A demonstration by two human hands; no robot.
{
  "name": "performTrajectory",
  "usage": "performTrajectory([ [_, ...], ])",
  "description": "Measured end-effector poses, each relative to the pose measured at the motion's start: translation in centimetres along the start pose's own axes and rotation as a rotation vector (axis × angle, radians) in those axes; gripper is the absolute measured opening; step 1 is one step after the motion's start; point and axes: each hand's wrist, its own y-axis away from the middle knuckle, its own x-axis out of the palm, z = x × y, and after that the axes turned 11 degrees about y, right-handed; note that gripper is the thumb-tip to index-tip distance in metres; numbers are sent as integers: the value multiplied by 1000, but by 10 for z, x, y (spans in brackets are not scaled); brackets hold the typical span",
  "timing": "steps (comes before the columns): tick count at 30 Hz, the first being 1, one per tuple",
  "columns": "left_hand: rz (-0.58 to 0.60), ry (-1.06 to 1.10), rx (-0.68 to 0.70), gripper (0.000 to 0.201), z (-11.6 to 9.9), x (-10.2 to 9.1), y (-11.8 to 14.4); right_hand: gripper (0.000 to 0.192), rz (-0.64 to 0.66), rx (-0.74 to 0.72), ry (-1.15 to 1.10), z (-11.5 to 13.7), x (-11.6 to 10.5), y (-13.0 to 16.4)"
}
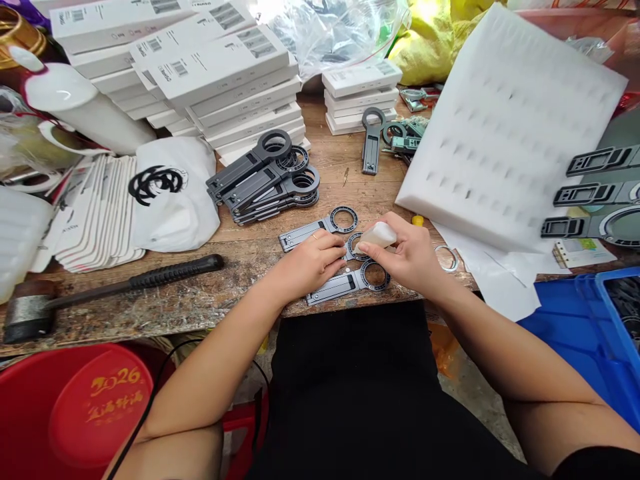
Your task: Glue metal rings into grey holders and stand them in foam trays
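Note:
Three grey ring-ended brackets lie side by side on the wooden bench, rings to the right: a far bracket (311,231), a middle bracket (354,245) and a near bracket (334,289). My left hand (313,263) curls over the middle bracket's flat arm, fingers closed together against it and hiding most of it. In my right hand (410,257) is a small whitish squeeze bottle (379,235), tilted down to the left over the middle ring. Its tip is hard to make out. Beside the right hand lie a metal ring (447,258) and a small yellow cap (417,220).
A pile of grey brackets (270,177) lies behind my left hand, near stacked white boxes (240,67). Left are a mallet (125,287) and black rings (155,183) on a white bag. A slotted foam block (515,133) and blue crate (560,333) stand right.

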Motion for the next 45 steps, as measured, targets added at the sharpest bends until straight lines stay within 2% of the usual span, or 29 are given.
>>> performTrajectory([
  [6,-12,8,10,18,0,0,0,42,-69,47,-21,-5,6,-18],
  [12,-15,16,10,17,0,0,-1,42,-132,74,13,-18,0,-23],
  [18,-12,25,-3,17,0,-1,-1,41,-112,95,-7,-31,-5,-18],
  [27,-18,9,19,14,0,0,-1,37,-105,77,73,-25,-18,-4],
  [35,-6,24,-6,15,1,0,0,28,-68,105,115,-21,-21,10],
  [45,-33,15,57,12,2,-1,-1,36,-115,80,106,-23,-17,-4],
])
